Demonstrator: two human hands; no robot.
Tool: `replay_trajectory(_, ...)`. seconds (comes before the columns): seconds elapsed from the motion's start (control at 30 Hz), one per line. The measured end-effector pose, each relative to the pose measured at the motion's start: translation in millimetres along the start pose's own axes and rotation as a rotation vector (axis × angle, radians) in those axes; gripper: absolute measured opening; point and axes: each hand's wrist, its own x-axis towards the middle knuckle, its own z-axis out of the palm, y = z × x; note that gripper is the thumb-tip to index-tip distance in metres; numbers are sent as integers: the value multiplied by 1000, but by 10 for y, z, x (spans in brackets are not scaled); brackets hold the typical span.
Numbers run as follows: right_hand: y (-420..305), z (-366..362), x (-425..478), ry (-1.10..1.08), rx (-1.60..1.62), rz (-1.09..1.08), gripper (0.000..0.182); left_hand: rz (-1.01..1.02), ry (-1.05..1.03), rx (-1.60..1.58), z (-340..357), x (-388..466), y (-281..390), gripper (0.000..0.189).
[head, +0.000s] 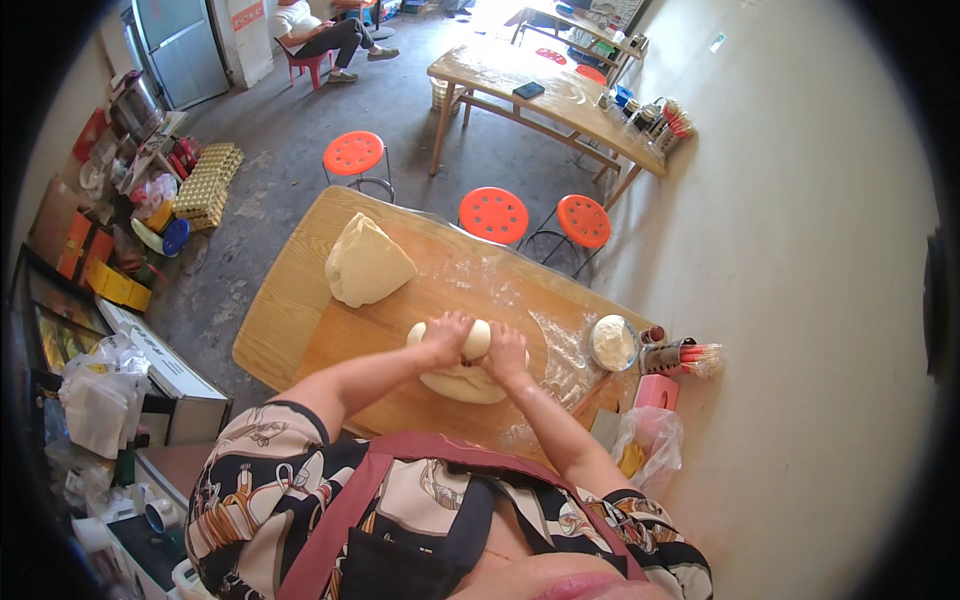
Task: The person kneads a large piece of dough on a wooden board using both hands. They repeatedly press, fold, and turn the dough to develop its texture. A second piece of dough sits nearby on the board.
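Observation:
Both my hands grip a pale lump of dough (466, 386) on a wooden board (352, 367). My left hand (448, 335) is curled over the left part of a folded-up roll along its far side. Around the right part of that roll my right hand (505, 351) is bent, fingers pressed into the dough. Some of the dough is hidden under my hands. Farther off to the left, a larger folded slab of dough (367, 262) rests on the board. Loose flour (562, 352) is scattered to the right, beside a glass bowl holding white flour (613, 341).
Along the table's right side stand a holder of wrapped chopsticks (671, 358), a pink tissue box (656, 391) and a plastic bag (660, 442). Red stools (493, 215) stand beyond the table (281, 300). A seated person (322, 37) is far left, near stacked egg trays (208, 180).

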Motion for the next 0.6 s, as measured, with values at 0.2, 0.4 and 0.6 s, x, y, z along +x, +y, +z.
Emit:
replay_trajectory(0.2, -160, -248, 327, -319, 105, 116, 122, 98, -192, -79, -296, 267, -276, 89)
replay_trajectory(0.4, -498, -485, -325, -393, 24, -65, 127, 104, 421, 75, 334, -1032, 189, 94)
replay_trajectory(0.6, -585, -52, -1448, 177, 47, -171, 109, 316, 192, 136, 114, -1635, 54, 97)
